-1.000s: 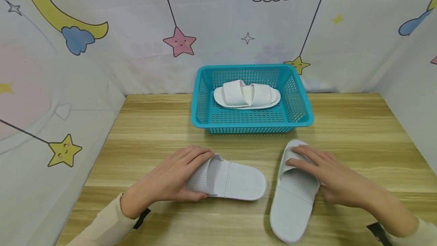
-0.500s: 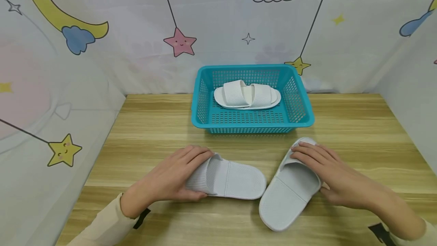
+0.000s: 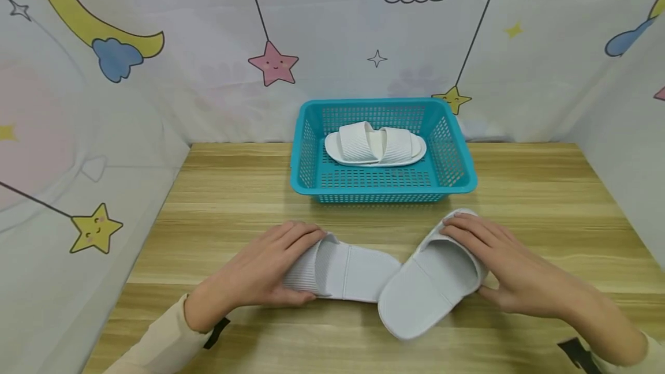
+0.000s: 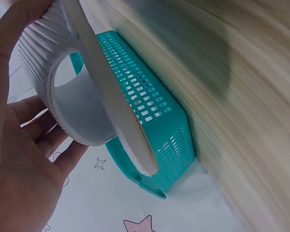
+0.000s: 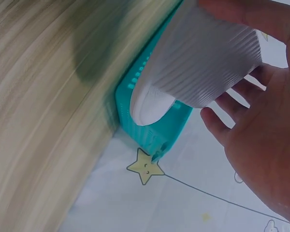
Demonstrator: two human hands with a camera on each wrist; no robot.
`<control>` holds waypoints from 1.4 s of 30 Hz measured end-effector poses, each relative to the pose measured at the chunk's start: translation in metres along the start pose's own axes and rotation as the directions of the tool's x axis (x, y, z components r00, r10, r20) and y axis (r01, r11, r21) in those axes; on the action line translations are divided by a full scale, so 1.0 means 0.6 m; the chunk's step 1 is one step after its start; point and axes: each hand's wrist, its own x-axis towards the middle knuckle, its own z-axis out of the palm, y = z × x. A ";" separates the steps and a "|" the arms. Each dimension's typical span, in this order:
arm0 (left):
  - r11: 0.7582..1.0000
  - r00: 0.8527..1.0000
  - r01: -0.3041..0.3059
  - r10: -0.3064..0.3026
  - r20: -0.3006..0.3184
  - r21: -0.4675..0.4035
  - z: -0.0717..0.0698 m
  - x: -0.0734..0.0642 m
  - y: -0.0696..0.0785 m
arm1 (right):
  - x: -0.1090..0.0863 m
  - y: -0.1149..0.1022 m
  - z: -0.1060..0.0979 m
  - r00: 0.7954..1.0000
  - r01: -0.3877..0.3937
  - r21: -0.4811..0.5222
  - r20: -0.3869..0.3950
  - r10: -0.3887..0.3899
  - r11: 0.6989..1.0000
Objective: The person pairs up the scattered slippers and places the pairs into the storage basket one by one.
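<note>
My left hand (image 3: pixel 260 267) grips a light grey-white slide slipper (image 3: pixel 363 273) round its ribbed strap, fingers over the top and thumb at the near side; its heel points right. On the right, my right hand (image 3: pixel 501 267) holds a matching slipper (image 3: pixel 415 290) by the strap, toe away from me and heel slanting toward the front left. That heel overlaps the left slipper's heel in the head view. The left wrist view shows thumb and fingers about the left strap (image 4: pixel 43 53). In the right wrist view, the other ribbed strap (image 5: pixel 208 65) lies between thumb and fingers.
Behind the hands stands a teal perforated basket (image 3: pixel 384 190) with a pair of white slippers (image 3: pixel 355 146) nested sideways in it. Both stand on a wood-grain table (image 3: pixel 228 189). A white cloth (image 3: pixel 332 27) printed with stars hangs along the back and sides.
The right hand has turned its slipper, swinging the heel leftward from beside the left slipper until it overlaps that heel. The left hand and its slipper have stayed in place.
</note>
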 end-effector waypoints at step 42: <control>0.999 0.997 0.023 -0.026 -0.069 -0.043 -0.003 0.021 0.022 | 0.044 -0.026 0.015 0.994 -0.071 0.063 -0.074 0.075 0.996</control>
